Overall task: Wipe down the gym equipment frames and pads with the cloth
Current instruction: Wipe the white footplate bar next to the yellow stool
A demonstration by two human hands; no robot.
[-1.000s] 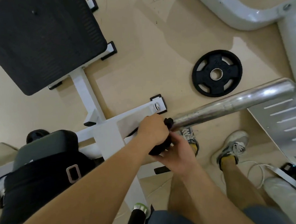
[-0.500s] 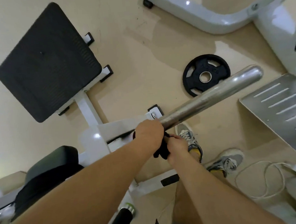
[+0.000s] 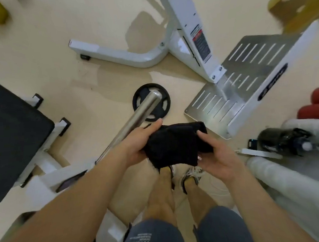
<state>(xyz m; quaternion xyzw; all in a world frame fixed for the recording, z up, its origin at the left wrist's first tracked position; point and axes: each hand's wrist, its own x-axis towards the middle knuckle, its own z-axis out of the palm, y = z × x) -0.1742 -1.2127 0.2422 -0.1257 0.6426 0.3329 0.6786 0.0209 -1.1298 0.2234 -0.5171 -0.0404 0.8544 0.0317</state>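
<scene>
Crumpled black cloth (image 3: 176, 145) is off the polished chrome bar (image 3: 136, 120) now. Half a second ago both hands had it wrapped round that bar. Left hand (image 3: 139, 140) and right hand (image 3: 216, 155) each grip a side, cloth mid-air above the feet. Likely refolding to a fresh face; bar probably done. Count: one cloth, one bar, one black rubber weight plate (image 3: 163, 105), one slotted steel footplate (image 3: 245, 83).

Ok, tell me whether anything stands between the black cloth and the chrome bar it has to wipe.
Nothing visible does. The left hand and right hand hold the black cloth just right of the chrome bar. Only the left hand itself lies between them, overlapping the bar in this view.
</scene>
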